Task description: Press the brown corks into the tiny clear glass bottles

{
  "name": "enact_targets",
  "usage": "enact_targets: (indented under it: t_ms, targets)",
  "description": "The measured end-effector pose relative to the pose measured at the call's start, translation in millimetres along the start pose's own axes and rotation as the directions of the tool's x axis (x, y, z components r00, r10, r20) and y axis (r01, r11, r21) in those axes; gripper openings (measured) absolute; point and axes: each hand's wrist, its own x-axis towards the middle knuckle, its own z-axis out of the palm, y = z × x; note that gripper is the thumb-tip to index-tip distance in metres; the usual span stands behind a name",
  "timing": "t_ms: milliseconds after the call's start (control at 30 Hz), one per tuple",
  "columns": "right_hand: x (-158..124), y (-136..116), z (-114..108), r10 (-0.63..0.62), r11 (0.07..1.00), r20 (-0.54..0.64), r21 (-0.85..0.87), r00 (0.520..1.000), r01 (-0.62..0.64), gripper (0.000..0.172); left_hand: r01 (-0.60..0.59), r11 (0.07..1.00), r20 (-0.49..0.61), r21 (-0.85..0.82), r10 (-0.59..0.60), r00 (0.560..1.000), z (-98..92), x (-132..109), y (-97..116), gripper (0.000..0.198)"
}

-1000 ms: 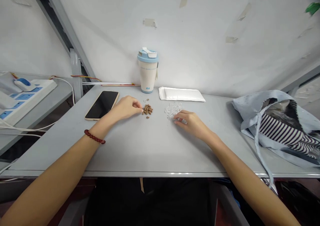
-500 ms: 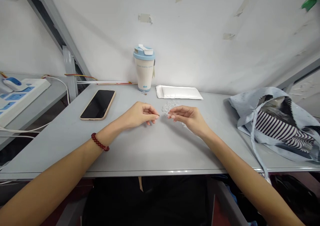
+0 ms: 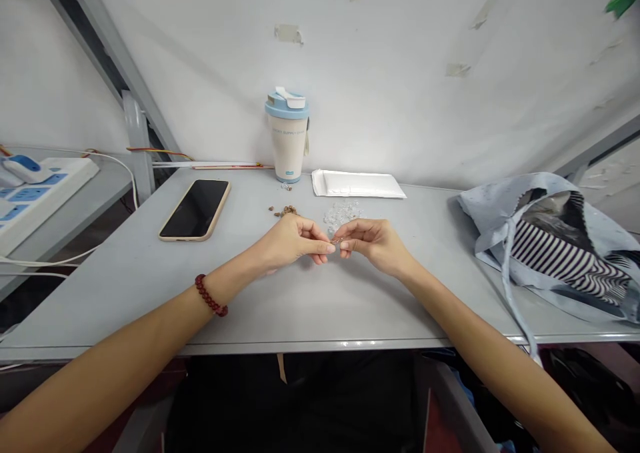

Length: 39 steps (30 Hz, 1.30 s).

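The left hand (image 3: 295,241) and right hand (image 3: 373,245) pinch a tiny bead (image 3: 336,241) between their fingertips, just beside the clear beads (image 3: 343,214) on the surface (image 3: 300,313).

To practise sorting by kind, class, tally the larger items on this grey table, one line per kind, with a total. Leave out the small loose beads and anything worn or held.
Smartphone: 1
Lidded tumbler: 1
White padded envelope: 1
Pale blue cloth bag: 1
Total: 4

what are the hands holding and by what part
The left hand and right hand pinch a tiny piece between their fingertips; it's too small to tell which part is gripped.
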Motion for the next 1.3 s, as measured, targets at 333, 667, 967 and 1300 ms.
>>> enact_targets:
  t_ms: [333,667,967,1300]
  targets:
    - [1.4,5.4,3.3,0.08,0.994,0.037,0.071,0.996,-0.082,0.02,-0.003,1.0,-0.038,-0.017,0.002,0.999,-1.7,5.7,-8.9,0.027]
    - [21.1,13.9,-15.5,0.044,0.992,-0.18,0.122,0.983,-0.022,0.047,0.005,0.98,-0.435,0.198,0.083,0.897,-32.9,14.0,0.4,0.011]
    - [16.6,17.9,-27.0,-0.237,0.879,-0.063,-0.438,0.969,0.187,0.027,0.112,0.87,-0.422,0.481,0.118,0.899,-62.1,16.4,-7.3,0.007]
    - [19.8,36.5,-18.1,-0.407,0.468,0.309,-0.738,0.86,0.487,0.03,0.038,0.648,-0.247,0.761,0.235,0.94,-49.9,21.3,-18.3,0.019]
